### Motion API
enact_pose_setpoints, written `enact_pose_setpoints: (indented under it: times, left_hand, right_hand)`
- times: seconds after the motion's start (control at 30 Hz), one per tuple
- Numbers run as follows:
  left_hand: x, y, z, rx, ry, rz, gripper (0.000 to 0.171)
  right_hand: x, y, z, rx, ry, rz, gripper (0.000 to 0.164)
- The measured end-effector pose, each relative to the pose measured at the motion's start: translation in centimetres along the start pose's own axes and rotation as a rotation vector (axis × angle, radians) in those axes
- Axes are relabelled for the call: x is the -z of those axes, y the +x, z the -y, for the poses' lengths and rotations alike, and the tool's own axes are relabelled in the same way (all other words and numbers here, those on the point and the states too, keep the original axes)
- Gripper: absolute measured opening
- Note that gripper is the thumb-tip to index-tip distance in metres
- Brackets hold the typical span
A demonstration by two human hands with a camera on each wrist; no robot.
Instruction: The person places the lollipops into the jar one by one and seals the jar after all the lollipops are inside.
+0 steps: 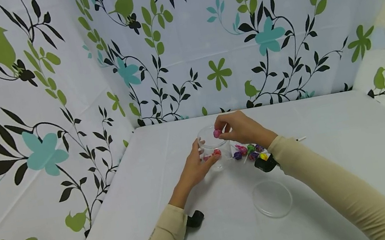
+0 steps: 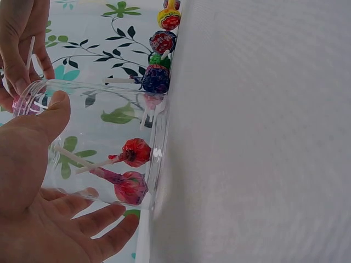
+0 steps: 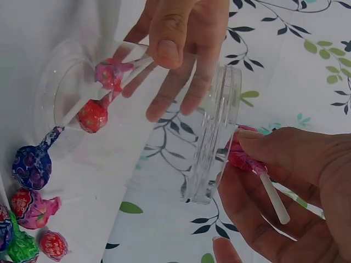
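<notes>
My left hand [image 1: 197,163] grips a clear plastic jar [image 2: 98,129] round its side, thumb on the near side and fingers on the far side. Inside, at the bottom, lie a red lollipop [image 2: 136,152] and a pink lollipop [image 2: 130,187], sticks toward the mouth. My right hand [image 1: 240,127] pinches another pink lollipop [image 3: 244,153] by its wrapped head, right at the jar's rim, with the white stick pointing away from the jar. In the head view this lollipop overlaps the jar's mouth.
Several wrapped lollipops [image 1: 251,149] lie on the white table [image 1: 318,184] just right of the jar, partly behind the right wrist. A clear round lid [image 1: 272,199] lies nearer the front. Patterned curtain [image 1: 183,55] encloses the table's back and sides.
</notes>
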State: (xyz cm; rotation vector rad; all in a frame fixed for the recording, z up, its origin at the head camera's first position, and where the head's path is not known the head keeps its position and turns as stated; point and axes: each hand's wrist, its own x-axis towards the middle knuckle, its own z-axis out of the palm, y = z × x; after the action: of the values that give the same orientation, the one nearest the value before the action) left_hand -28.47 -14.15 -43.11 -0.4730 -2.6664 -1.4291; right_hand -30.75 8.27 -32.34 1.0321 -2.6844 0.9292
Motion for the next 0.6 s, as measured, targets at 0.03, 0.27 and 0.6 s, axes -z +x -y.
enact_pose_setpoints:
  times: [0.03, 0.27, 0.6]
  left_hand:
    - [-0.03, -0.01, -0.03, 0.001, -0.001, 0.002, 0.095]
    - [-0.13, -0.09, -0.21, 0.007, -0.003, 0.009, 0.094]
    - [0.03, 0.06, 0.00, -0.020, 0.009, 0.004, 0.094]
  right_hand:
    - [-0.13, -0.03, -0.21, 0.001, 0.004, -0.002, 0.017]
    - [-0.84, 0.02, -1.02, -0.005, 0.024, -0.011, 0.016]
    - [-0.93, -0.43, -1.12, -0.002, 0.031, -0.023, 0.021]
